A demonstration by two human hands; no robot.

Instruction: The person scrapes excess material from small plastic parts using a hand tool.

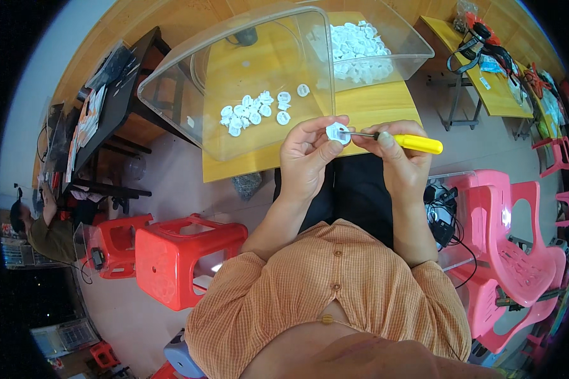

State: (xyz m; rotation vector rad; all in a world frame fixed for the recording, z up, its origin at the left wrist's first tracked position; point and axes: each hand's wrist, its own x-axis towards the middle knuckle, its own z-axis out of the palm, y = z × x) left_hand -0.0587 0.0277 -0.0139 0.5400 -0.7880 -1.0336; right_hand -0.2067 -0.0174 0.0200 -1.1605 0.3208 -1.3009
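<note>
Between the thumb and fingers of my left hand (308, 155) is a small round white plastic part (336, 132). My right hand (403, 158) grips a screwdriver (417, 144) with a yellow handle, and its thin metal shaft points left. The tip meets the white part; whether it sits in a slot, I cannot tell. Both hands are raised in front of my body, at the table's near edge. Just beyond them, a loose group of similar white parts (246, 112) lies inside a clear plastic bin (330, 69), with a few standing apart on the right.
A second clear bin (417, 55), heaped with white parts (357, 47), stands at the back right of the yellow table (379, 104). Red stools (164, 268) are at my left, pink chairs (518, 268) at my right. Black cables (446, 218) hang beside my right arm. Another person (54, 237) is at far left.
</note>
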